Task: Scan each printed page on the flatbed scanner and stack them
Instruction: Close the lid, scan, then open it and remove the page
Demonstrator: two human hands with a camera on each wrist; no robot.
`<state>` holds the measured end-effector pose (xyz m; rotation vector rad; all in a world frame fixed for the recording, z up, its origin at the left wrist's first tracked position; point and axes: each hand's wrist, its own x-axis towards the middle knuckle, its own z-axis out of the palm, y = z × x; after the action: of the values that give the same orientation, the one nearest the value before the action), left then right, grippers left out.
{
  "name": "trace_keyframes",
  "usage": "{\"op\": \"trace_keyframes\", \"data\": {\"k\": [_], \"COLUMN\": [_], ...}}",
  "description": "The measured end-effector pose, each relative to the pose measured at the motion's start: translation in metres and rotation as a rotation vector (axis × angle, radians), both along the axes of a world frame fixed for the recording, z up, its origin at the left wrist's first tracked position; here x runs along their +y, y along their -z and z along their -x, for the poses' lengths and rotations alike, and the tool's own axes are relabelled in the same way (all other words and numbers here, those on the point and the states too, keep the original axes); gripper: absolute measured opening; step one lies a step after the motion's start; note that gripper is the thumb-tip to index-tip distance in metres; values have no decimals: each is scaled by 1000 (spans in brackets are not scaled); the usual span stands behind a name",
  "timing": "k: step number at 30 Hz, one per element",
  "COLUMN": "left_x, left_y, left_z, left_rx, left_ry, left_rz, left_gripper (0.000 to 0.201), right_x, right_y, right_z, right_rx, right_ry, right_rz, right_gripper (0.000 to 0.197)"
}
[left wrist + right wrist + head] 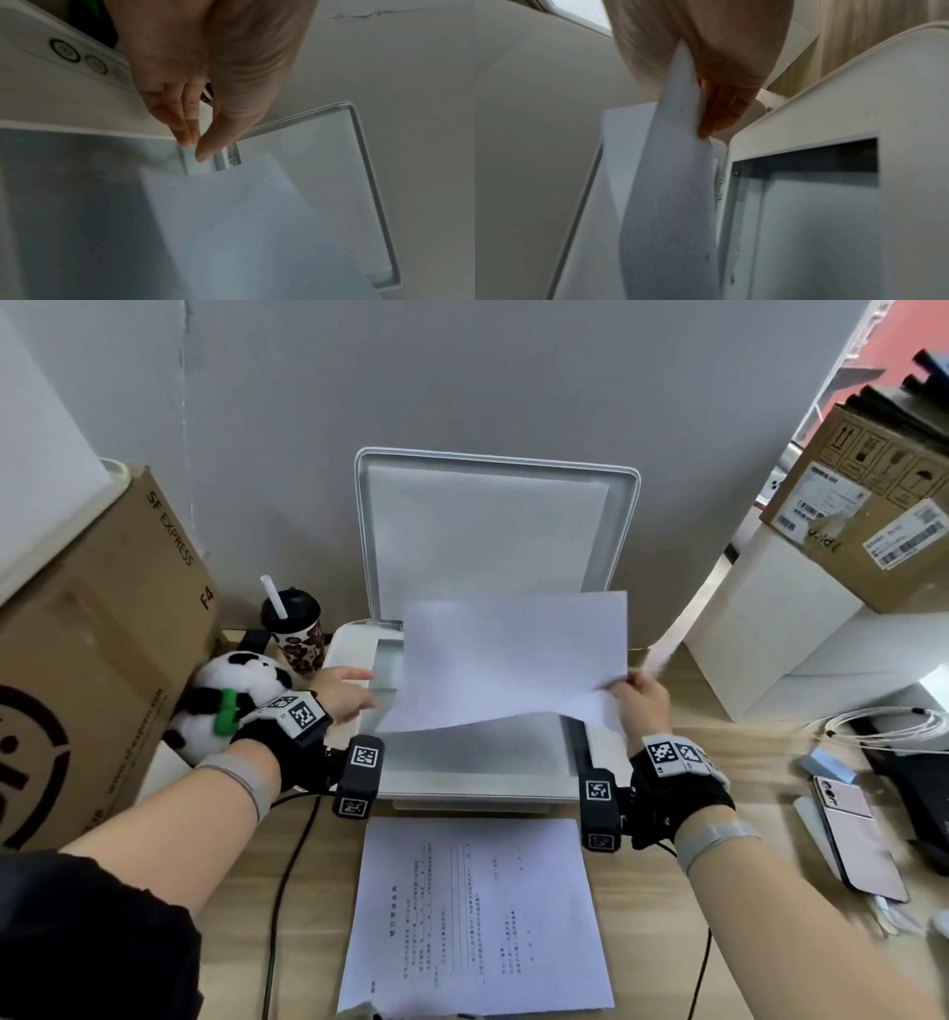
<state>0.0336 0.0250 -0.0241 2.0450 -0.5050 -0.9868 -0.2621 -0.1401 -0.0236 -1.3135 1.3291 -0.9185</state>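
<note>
The right hand (pixel 644 698) pinches the sheet (pixel 513 660) by its 3 o'clock edge above the scanner (pixel 359 654) glass; the left hand (pixel 341 693) hovers slack-fingered at 9 o'clock, holding nothing. Held one-sided, the sagging sheet could land skewed or crease. Another page (pixel 475 916) lies on the bench (pixel 719 968).

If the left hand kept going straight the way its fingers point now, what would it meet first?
Most likely the loose sheet held up over the scanner glass by the right hand. The left hand points right, toward the sheet's near-left edge; whether it would pass under that edge is unclear.
</note>
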Motion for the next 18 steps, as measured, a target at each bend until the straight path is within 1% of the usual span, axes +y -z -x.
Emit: {"op": "trace_keyframes", "data": {"k": [3, 5, 6, 7, 8, 10, 11, 12, 14, 15, 16, 18], "left_x": [-5, -8, -9, -10, -10, -10, -9, -8, -6, -4, -2, 3], "left_y": [-18, -34, -40, -44, -47, -51, -50, -51, -42, -35, -27, -10], "left_z": [5, 11, 13, 12, 11, 9, 10, 14, 21, 24, 28, 30], "left_rx": [56, 201, 290, 365, 433, 516, 524, 509, 406, 350, 303, 253], "left_ry": [-70, -117, -138, -160, -179, -192, -196, -204, -215, -215, -208, -188], "left_rz": [132, 244, 304, 353, 395, 437, 428, 408, 323, 267, 198, 90], "left_gripper": [33, 26, 27, 32, 39, 53, 54, 47, 17, 7, 7, 3], "right_x": [3, 4, 6, 7, 9, 12, 16, 19, 23, 25, 26, 28], "right_y": [-25, -42, -49, -55, -60, -62, -62, -59, -49, -43, -33, -12], "right_z": [0, 0, 1, 3, 4, 5, 6, 7, 9, 11, 13, 18], "right_rx": [-147, -273, -321, -337, -344, -317, -269, -209, -109, -66, -19, 48], "right_ry": [22, -16, -41, -60, -88, -143, -167, -191, -218, -210, -173, -92], "right_rz": [107, 168, 194, 210, 226, 282, 308, 326, 332, 324, 307, 209], "right_gripper": [30, 33, 36, 40, 46, 53, 52, 47, 42, 41, 38, 22]}}
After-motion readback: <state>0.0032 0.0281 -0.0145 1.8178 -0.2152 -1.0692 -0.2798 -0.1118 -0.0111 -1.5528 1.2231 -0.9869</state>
